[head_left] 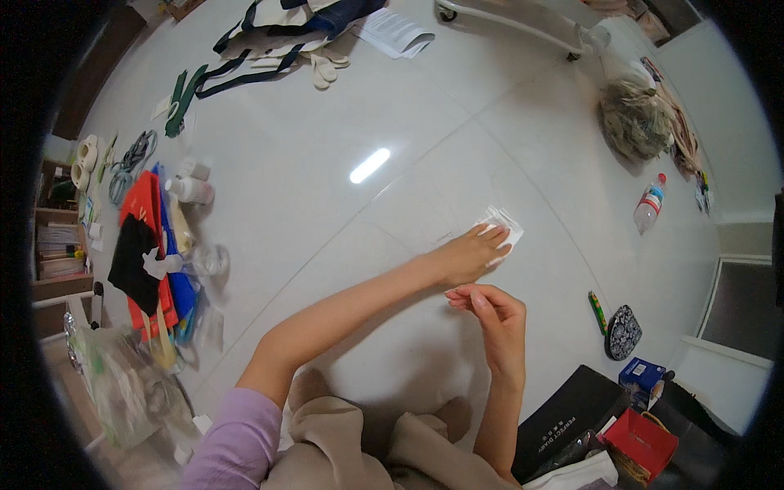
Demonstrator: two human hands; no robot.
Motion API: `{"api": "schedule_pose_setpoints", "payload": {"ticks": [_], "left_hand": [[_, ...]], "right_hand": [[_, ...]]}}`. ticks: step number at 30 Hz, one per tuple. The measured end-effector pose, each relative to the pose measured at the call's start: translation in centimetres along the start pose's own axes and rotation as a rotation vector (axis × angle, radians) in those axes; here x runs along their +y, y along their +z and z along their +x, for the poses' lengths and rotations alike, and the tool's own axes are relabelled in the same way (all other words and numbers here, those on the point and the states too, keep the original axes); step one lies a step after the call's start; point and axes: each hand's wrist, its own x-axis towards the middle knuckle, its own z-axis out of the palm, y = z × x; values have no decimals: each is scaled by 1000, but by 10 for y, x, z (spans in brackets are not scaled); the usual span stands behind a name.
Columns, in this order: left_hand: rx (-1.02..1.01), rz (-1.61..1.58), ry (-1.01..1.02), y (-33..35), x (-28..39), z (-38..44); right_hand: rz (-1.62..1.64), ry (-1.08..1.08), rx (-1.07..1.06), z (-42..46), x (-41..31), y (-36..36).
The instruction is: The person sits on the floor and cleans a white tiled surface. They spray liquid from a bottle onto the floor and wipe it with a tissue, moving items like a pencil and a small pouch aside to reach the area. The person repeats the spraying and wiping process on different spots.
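My left hand (474, 252) reaches forward and lies palm down on a folded white tissue (509, 228), pressing it against the glossy white tiled floor (392, 239). Its fingers spread over the tissue, whose far edge shows past the fingertips. Just behind that wrist, my right hand (497, 318) is raised with its fingers curled in and the thumb against them. Nothing shows between those fingers. Faint dark hairs or lines (446, 236) lie on the tiles left of the tissue.
Bottles (191, 190), red bags (142, 202) and a plastic bag (125, 386) lie left. At right are a clear bottle (650, 205), a filled bag (637, 116), a green pen (597, 312) and a black box (569, 416). A wheeled frame (514, 21) and papers (395, 33) are ahead.
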Motion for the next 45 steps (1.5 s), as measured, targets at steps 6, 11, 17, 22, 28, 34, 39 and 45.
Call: {"api": "schedule_pose_setpoints", "payload": {"ticks": [6, 11, 17, 22, 28, 34, 39, 45], "left_hand": [[440, -756, -422, -133, 19, -32], [975, -357, -233, -221, -32, -104], [518, 649, -471, -164, -137, -129], [335, -127, -344, -71, -61, -59], [145, 61, 42, 39, 8, -16], [239, -870, -426, -98, 59, -68], [706, -70, -314, -176, -6, -180], [492, 539, -474, -105, -64, -213]], "right_hand": [[-55, -24, 57, -9, -11, -9], [85, -54, 103, -20, -13, -26], [297, -64, -32, -19, -16, -13], [404, -59, -73, -23, -9, -7], [366, -49, -85, -32, -12, 6], [365, -124, -28, -46, -18, -8], [445, -185, -45, -56, -18, -14], [448, -178, -140, -58, -24, 1]]}}
